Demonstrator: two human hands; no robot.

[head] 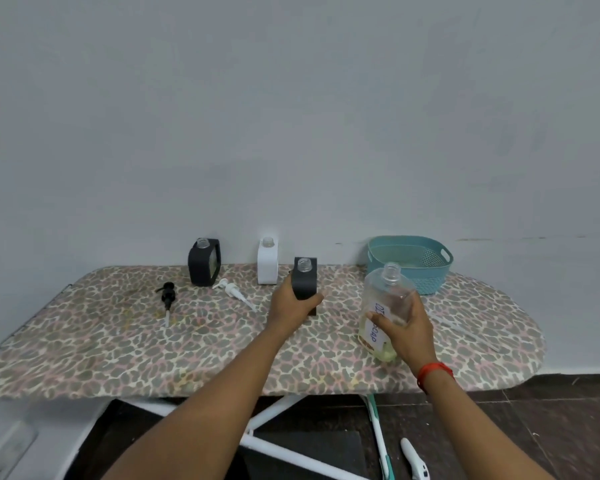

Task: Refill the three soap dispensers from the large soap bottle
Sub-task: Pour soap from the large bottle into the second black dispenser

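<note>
soap bottle tilted in right hand.

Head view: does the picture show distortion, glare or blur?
In the head view, wide-angle distortion bows the ironing board; light is soft and even, shadows faint, no strong glare; the label on the large soap bottle is partly readable.

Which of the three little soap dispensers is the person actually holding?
The small black dispenser, right of the white one: the left hand grips it. The white one and the wider black dispenser stand untouched behind it.
</note>
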